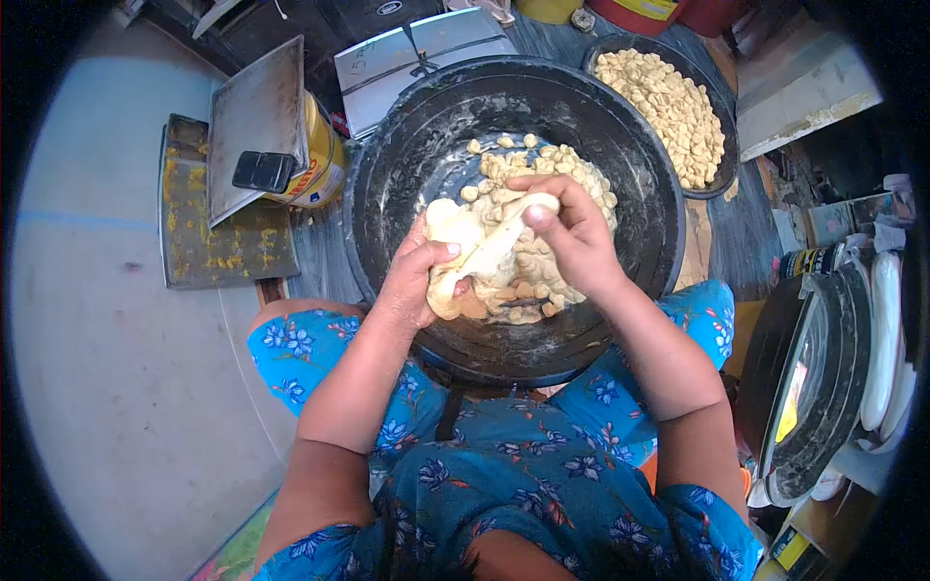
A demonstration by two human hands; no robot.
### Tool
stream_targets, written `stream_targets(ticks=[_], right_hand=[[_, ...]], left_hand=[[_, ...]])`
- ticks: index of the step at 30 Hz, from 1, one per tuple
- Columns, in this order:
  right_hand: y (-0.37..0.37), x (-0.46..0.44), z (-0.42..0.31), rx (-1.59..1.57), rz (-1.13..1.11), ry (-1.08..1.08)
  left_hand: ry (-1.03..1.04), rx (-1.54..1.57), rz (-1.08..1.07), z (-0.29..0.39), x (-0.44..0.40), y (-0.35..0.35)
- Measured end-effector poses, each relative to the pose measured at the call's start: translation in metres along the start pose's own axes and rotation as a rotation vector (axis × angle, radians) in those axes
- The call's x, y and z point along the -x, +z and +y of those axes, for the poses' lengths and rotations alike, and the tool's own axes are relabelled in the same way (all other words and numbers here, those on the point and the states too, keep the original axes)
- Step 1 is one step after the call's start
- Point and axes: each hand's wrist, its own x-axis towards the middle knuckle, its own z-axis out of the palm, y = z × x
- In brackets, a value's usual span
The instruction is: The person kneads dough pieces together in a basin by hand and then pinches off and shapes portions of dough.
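A soft, pale yellow lump of dough [489, 250] is stretched between my two hands above a large black basin [387, 208]. My left hand [415, 274] is wrapped round the bulk of it, with folds bulging past the fingers. Higher and to the right, my right hand [573, 232] pinches the drawn-out end between thumb and fingers. Under them, many small dough pieces [572, 174] lie heaped in the flour-dusted basin. The dough and hands hide part of that heap.
At the upper right stands a black tub of dough pieces [664, 111]. Left of the basin are a yellow bucket [325, 160], a metal tray [254, 116] with a black phone [263, 171] on it, and a stained tray [223, 247]. Tied white boxes [421, 58] stand behind. A black lid [823, 378] leans at right.
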Motion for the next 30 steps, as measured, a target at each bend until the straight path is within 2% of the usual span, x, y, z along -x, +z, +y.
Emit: stream_targets(ticks=[4,9,10,12,15,16,18,21,22,24,26,30], right_hand=[[-0.003,-0.003,-0.007,-0.213,0.076,0.052],[-0.016,-0.010,-0.009,-0.029,0.289,-0.108],[-0.019,-0.014,-0.014,-0.131,0.305,-0.130],[-0.023,-0.016,-0.029,-0.261,0.270,0.115],[-0.009,-0.008,-0.019,-0.504,0.159,0.362],[0.000,-0.003,-0.021,-0.598,0.140,0.434],[0.015,0.004,-0.018,-0.698,0.133,0.528],[0.017,0.008,-0.005,-0.784,0.080,0.472],[0.015,0.007,-0.006,-0.776,0.059,0.453],[0.009,0.005,-0.006,-0.759,0.014,0.417],[0.005,0.004,-0.004,-0.456,0.009,0.345],[-0.008,-0.001,-0.018,0.119,-0.023,0.224]], left_hand=[[-0.002,0.033,0.025,0.001,0.001,-0.003],[-0.016,-0.047,0.079,0.002,0.003,0.004],[-0.025,-0.082,0.076,0.002,0.003,0.003],[-0.047,-0.154,0.064,-0.002,0.002,0.002],[-0.005,-0.206,0.092,-0.017,0.000,0.011],[-0.032,-0.181,0.036,-0.019,0.000,0.011],[-0.088,-0.131,-0.075,-0.023,0.000,0.012],[-0.099,-0.289,-0.098,-0.034,-0.005,0.009],[-0.102,-0.348,-0.096,-0.036,-0.006,0.010],[-0.110,-0.269,-0.103,-0.037,-0.009,0.009],[-0.174,-0.172,-0.075,-0.027,-0.003,0.021],[-0.191,-0.221,-0.125,-0.023,-0.002,0.012]])
